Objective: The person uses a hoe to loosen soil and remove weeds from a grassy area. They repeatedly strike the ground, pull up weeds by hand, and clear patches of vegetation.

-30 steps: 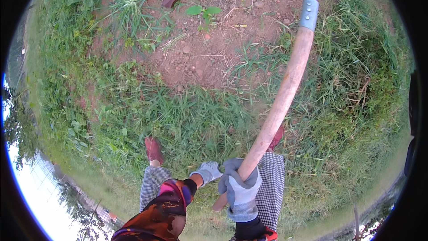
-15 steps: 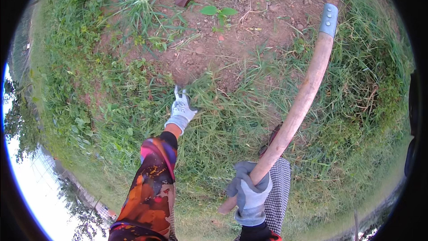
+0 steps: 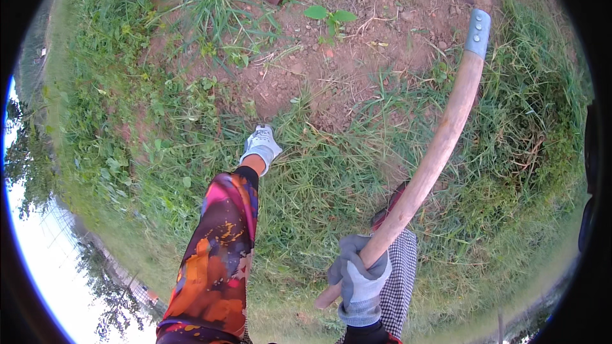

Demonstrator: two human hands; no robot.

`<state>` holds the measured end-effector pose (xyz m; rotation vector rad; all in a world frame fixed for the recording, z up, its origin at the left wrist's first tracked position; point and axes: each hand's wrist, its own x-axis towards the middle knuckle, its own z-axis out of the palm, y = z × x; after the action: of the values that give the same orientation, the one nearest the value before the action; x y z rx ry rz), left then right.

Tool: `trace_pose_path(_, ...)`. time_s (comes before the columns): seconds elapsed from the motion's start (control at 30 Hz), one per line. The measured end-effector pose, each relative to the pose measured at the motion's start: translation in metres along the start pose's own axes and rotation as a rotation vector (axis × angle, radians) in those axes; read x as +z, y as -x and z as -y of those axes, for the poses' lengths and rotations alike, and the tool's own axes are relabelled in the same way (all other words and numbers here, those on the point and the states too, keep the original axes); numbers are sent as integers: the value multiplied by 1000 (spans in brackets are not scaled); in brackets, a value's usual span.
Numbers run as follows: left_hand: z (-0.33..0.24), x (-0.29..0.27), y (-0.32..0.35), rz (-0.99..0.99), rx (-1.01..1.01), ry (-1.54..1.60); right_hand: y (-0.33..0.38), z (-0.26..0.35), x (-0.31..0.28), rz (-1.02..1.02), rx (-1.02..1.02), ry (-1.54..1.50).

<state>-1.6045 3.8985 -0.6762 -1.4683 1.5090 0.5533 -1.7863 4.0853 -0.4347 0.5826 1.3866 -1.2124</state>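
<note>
"Over the right edge of the soil point(image 3: 293, 79), how's that sickle point(image 3: 441, 150) held?"

"Near the butt of its handle point(image 3: 415, 194), by the right hand point(image 3: 363, 277), fingers clamped round. Looks stiff, likely top-heavy; a higher hold should balance better."

"And the left hand point(image 3: 261, 146)?"

"In grass point(image 3: 319, 185) at the soil's lower edge; fingers hidden, can't tell if closed. It looks light, soft, perhaps slippery."

"Surroundings?"

"Outdoors, rough underfoot, sky point(image 3: 51, 261) lower left."
</note>
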Motion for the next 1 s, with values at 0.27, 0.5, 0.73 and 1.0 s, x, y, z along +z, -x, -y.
trace_pose_path(0.27,12,50,31,-23,249,-52,4,3,-2,8,40,63)
trace_pose_path(0.5,40,245,246,564,532,-204,2,5,-7,-38,-31,45)
trace_pose_path(0.73,-7,157,173,193,151,12,2,-10,-21,-29,-4,73)
trace_pose_path(1.0,19,14,33,-187,-98,-255,0,-13,-16,51,3,-73)
